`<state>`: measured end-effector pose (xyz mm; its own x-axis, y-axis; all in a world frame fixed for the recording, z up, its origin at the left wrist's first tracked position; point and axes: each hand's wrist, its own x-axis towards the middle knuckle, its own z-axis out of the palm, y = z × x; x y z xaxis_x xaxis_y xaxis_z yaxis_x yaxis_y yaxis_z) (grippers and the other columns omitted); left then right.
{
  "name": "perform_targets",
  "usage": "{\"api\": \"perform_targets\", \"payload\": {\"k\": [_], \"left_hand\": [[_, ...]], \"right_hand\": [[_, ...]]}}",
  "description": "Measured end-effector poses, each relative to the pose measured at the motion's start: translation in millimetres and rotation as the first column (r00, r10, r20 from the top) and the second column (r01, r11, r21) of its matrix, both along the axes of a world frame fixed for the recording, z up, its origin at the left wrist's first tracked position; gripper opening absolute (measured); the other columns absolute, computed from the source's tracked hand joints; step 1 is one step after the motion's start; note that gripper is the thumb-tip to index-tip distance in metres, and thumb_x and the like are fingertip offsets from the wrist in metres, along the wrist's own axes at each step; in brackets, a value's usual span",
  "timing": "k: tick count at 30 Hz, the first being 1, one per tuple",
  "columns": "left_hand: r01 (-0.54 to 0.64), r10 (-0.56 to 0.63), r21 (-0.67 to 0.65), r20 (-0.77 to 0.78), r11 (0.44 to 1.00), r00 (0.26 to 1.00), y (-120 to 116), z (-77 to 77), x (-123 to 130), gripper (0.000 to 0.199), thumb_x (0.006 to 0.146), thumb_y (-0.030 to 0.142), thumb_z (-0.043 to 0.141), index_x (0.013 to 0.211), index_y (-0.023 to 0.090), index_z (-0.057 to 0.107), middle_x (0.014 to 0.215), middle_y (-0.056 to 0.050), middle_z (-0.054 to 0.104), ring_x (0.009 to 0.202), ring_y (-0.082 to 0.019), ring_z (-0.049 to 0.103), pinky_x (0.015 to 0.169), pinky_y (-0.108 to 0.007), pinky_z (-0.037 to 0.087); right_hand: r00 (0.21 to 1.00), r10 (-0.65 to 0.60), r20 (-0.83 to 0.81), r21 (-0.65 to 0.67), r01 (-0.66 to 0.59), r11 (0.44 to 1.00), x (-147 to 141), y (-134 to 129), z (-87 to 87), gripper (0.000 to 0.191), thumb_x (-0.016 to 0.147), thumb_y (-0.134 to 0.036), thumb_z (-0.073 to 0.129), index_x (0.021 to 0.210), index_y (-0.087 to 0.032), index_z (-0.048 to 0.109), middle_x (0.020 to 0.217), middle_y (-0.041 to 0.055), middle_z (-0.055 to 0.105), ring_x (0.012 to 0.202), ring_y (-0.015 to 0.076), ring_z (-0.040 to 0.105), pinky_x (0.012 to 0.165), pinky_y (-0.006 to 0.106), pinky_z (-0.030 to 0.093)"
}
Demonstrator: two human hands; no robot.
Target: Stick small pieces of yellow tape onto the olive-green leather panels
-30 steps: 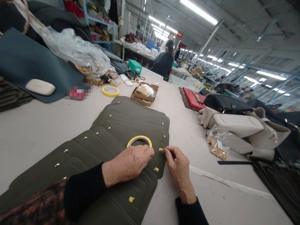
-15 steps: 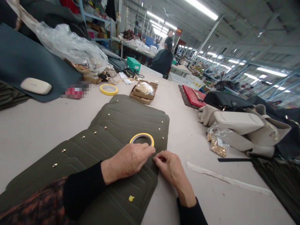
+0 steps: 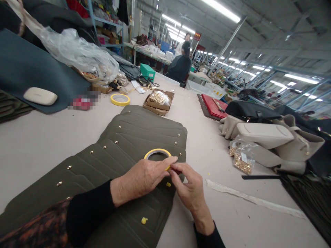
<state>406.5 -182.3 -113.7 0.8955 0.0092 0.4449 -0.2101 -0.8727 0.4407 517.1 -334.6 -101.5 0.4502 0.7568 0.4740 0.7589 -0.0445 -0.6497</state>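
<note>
Across the pale table [image 3: 245,227] in front of you, a dark green padded panel [image 3: 131,165] lies at a slant, with small metal studs [image 3: 116,142] near its left and right edges. Your left hand [image 3: 141,179] is over the panel, its fingers closed on the near side of a yellow tape roll [image 3: 157,150], whose far rim shows beyond your knuckles. Your right hand [image 3: 190,187] meets it at the panel's right side, thumb and forefinger drawn close together beside the roll; you cannot tell from this view whether they pinch any tape. One yellow tape scrap [image 3: 168,184] lies on the panel just beside your right thumb, and a crumpled yellow piece [image 3: 144,220] is nearer you. Past the panel's far end stands a cardboard box [image 3: 155,110] of gold-coloured bits, with a second tape roll [image 3: 120,103] lying flat to its left. To your right, a whitish strip [image 3: 254,199] stretches along the table.
</note>
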Motion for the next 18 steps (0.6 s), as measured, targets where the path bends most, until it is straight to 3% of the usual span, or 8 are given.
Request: {"api": "perform_targets", "payload": {"k": [5,9,11,13,16,18], "left_hand": [[-0.029,0.030,0.018,-0.053,0.999,0.998,-2,0.9,1,0.034,0.095,0.019,0.043,0.129,0.017,0.038,0.108,-0.006,0.067,0.090,-0.017,0.067,0.075,-0.027,0.053],[-0.048,0.051,0.031,-0.095,0.998,0.994,-3,1.4,4,0.013,0.094,0.017,0.041,0.100,0.019,0.053,0.086,0.000,0.064,0.077,-0.015,0.063,0.066,-0.024,0.048],[-0.077,0.081,0.051,-0.096,0.996,0.992,-4,1.9,6,0.014,0.094,0.016,0.041,0.090,0.019,0.054,0.079,0.000,0.061,0.071,-0.014,0.060,0.061,-0.023,0.045],[-0.095,0.099,0.071,-0.048,0.993,0.994,-7,3.1,6,0.016,0.093,0.014,0.040,0.086,0.018,0.054,0.075,-0.001,0.058,0.067,-0.014,0.057,0.059,-0.023,0.043],[-0.063,0.056,0.092,0.081,0.994,0.995,-14,5.1,3,0.018,0.093,0.013,0.039,0.084,0.017,0.054,0.073,-0.001,0.057,0.067,-0.014,0.055,0.060,-0.023,0.042],[-0.045,0.032,0.109,0.123,0.993,0.992,-19,5.1,2,0.017,0.093,0.014,0.040,0.084,0.018,0.053,0.074,0.000,0.056,0.067,-0.014,0.054,0.060,-0.024,0.042]], "right_hand": [[0.982,-0.040,0.182,-0.039,0.048,0.998,-1,2,-4.6,0.016,0.085,-0.013,0.050,0.078,-0.020,0.062,0.068,0.0011,0.063,0.062,0.0124,0.057,0.061,0.024,0.045],[0.965,-0.111,0.237,0.020,0.110,0.994,-4,0,-6.2,0.015,0.081,-0.012,0.050,0.074,-0.018,0.063,0.061,-0.0009,0.060,0.054,0.0105,0.053,0.055,0.023,0.042],[0.981,-0.159,0.115,0.020,0.157,0.987,-7,1,-6.0,0.013,0.079,-0.014,0.053,0.075,-0.017,0.065,0.062,-0.0006,0.062,0.054,0.0104,0.055,0.055,0.022,0.044],[0.966,-0.214,-0.147,-0.025,0.212,0.977,-8,4,-6.5,0.010,0.078,-0.019,0.057,0.074,-0.017,0.066,0.062,-0.0004,0.063,0.052,0.0106,0.056,0.053,0.022,0.045],[0.766,-0.277,-0.580,-0.105,0.267,0.958,0,5,-9.8,0.015,0.075,-0.030,0.063,0.071,-0.016,0.065,0.053,-0.0025,0.060,0.044,0.0102,0.053,0.045,0.021,0.044],[0.607,-0.292,-0.739,-0.133,0.293,0.947,13,1,-12.6,0.021,0.070,-0.036,0.068,0.070,-0.015,0.064,0.048,-0.0039,0.057,0.040,0.0095,0.051,0.042,0.021,0.043]]}}
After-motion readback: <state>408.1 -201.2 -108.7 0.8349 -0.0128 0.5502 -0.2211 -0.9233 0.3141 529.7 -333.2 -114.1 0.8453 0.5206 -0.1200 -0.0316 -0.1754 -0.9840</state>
